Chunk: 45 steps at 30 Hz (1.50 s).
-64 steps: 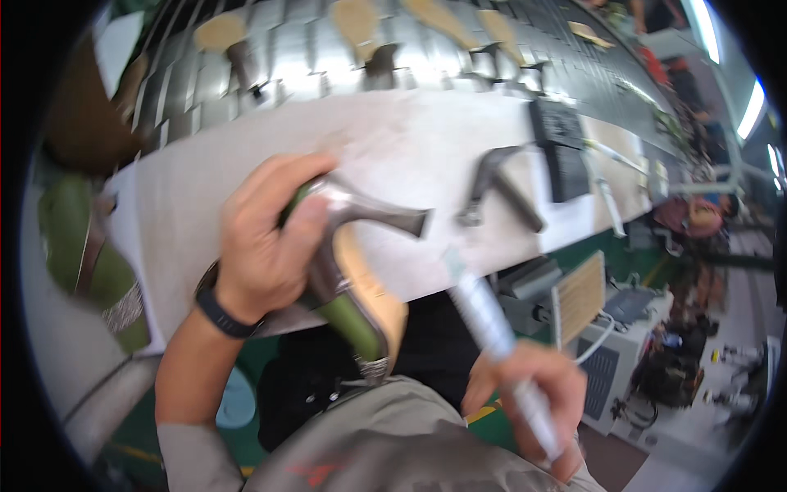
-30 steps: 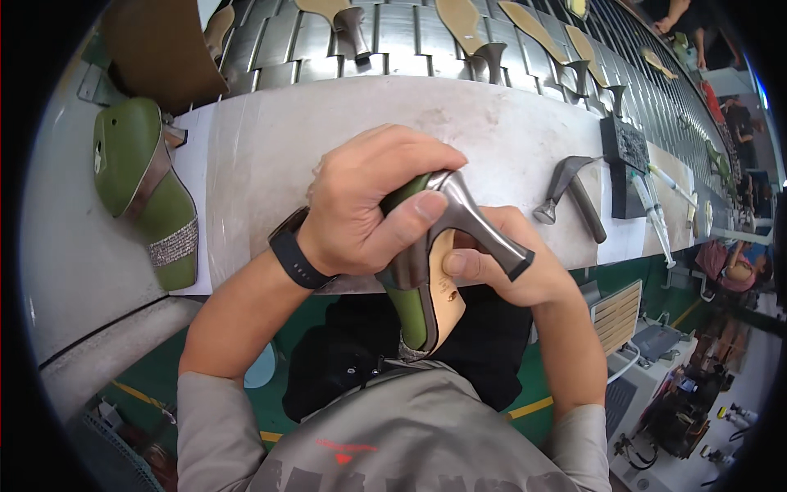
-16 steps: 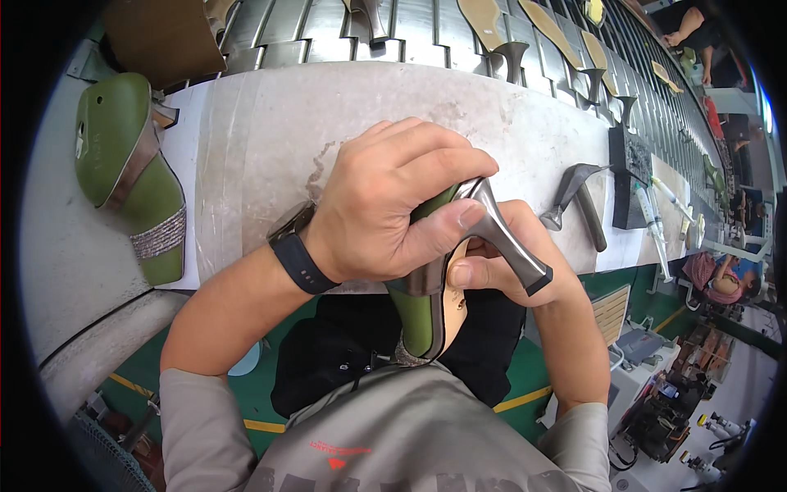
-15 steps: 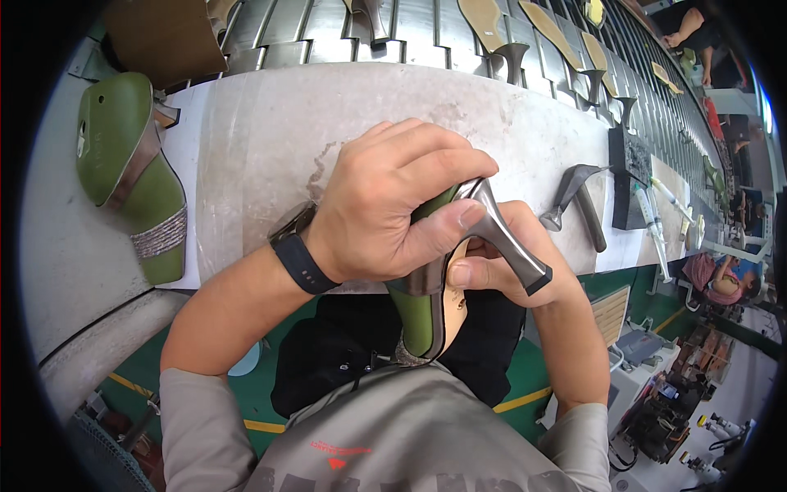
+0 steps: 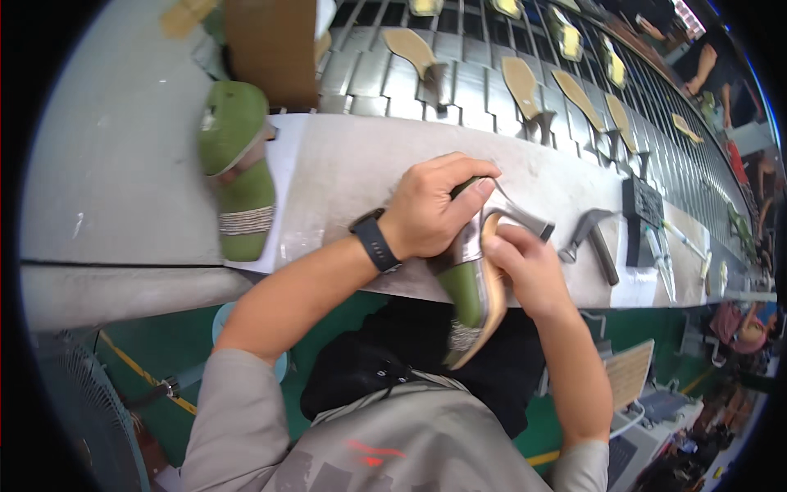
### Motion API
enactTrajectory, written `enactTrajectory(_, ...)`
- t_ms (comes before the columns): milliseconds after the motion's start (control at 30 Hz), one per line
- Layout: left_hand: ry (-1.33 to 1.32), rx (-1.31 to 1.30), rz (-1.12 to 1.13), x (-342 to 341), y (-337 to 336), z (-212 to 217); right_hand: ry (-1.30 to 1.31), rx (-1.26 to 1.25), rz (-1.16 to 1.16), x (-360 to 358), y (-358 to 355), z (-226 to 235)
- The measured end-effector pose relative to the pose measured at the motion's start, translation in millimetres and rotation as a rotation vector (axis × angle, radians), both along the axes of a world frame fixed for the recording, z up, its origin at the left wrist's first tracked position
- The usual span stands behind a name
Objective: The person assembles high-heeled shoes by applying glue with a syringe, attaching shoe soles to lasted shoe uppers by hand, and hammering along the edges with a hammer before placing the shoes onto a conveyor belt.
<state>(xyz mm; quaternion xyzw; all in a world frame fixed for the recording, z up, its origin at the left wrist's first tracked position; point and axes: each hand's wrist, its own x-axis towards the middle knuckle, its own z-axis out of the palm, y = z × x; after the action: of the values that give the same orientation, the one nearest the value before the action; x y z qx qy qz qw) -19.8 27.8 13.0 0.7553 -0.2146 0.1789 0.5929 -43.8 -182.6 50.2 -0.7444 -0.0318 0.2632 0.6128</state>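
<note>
A green shoe last (image 5: 466, 293) with a metallic strap and a glittery band is tilted toe-down at the table's front edge. My left hand (image 5: 443, 205) is closed round its heel end, thumb along the top. Against the last's right side lies a tan sole (image 5: 494, 291) with a grey metallic high heel (image 5: 533, 221) pointing right. My right hand (image 5: 531, 266) pinches the sole just below the heel, thumb on its tan face. The toe is blurred, so I cannot tell whether sole and last touch there. My left palm hides the last's back.
Another strapped green last (image 5: 238, 184) lies at the left on white paper. To the right are a hammer (image 5: 597, 246), a black block (image 5: 639, 217) and syringes (image 5: 658, 254). Beyond the table, a slatted metal conveyor (image 5: 475, 102) carries several heeled soles (image 5: 520, 86). Other people stand far right.
The view has swung, moving the scene right and down. My right hand has shifted its hold to the sole below the heel, and the sole's tan face is turned more edge-on.
</note>
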Motion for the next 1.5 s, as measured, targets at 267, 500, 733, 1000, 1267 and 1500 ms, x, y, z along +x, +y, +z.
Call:
enactTrajectory(267, -0.258, 0.389, 0.727, -75, 55, 43, -0.599, -0.218, -0.068, -67, -23, -2)
enactTrajectory(500, 0.276, 0.089, 0.993, -82, 168, 42, -0.747, -0.211, -0.085, -64, -17, -23)
enactTrajectory(733, 0.168, -0.338, 0.721, -90, 152, 58, -0.854, -0.29, 0.024, -66, 18, -12)
enactTrajectory(1000, 0.187, -0.717, 0.362, -122, 109, 112, -0.951, -0.271, 0.147, -75, 137, -17)
enactTrajectory(1267, 0.309, -0.73, 0.29, -136, 97, 107, -1.111, -0.128, 0.471, -68, 172, -31)
enactTrajectory(1500, 0.468, -0.79, 0.24, -130, 81, 99, -1.012, -0.129, 0.358, -48, 88, -26)
